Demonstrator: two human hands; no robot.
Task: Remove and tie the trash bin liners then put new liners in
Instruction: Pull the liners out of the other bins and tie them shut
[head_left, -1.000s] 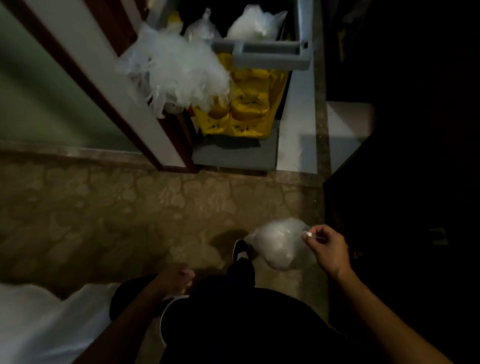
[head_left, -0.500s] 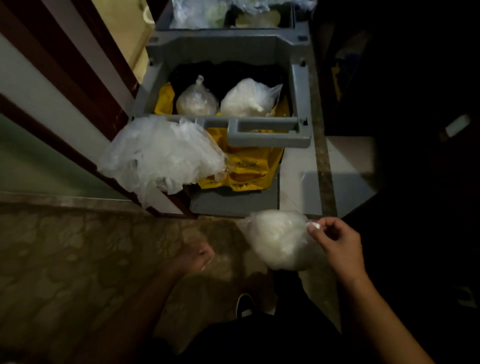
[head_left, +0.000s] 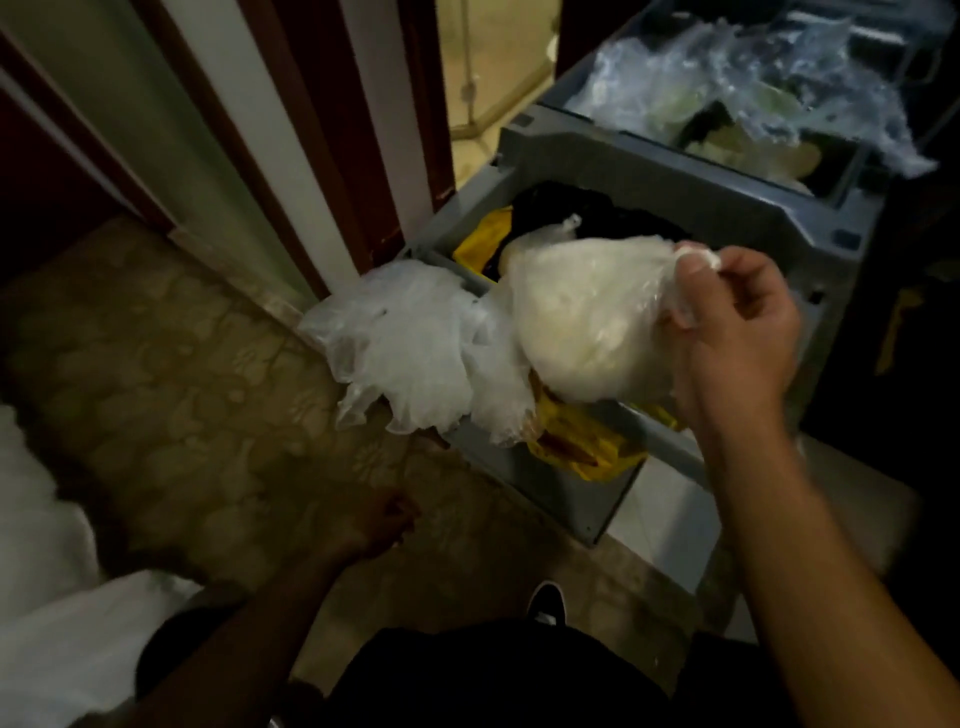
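Head cam, dim & a bit blurred: my view has the right hand (head_left: 727, 332) raised over the grey cart (head_left: 779, 218), fingers curled tight round the twisted neck of a tied liner bag (head_left: 587, 332). Bag is full, whitish, hanging clear of the cart, w/ its neck pointing up-right into the fist and its round bottom down-left; long axis runs approx. lower-left to upper-right, closer to level than upright. It sits above the cart's yellow sack (head_left: 582, 441), bottom just beside a bunch of loose clear liners (head_left: 410, 343) draped over the cart's near-left corner. Behind it, inside the sack, a 2nd tied bag (head_left: 550, 234) shows only its knot and top. Left hand (head_left: 379, 519) is low over the patterned floor (head_left: 182, 364), well apart from the right, fingers loosely curled, nothing in it that I can see. Cart's far tray holds crumpled clear plastic (head_left: 727, 88). One black shoe (head_left: 545, 603) at bottom centre; white fabric (head_left: 52, 623) bottom left, can't tell what it is.
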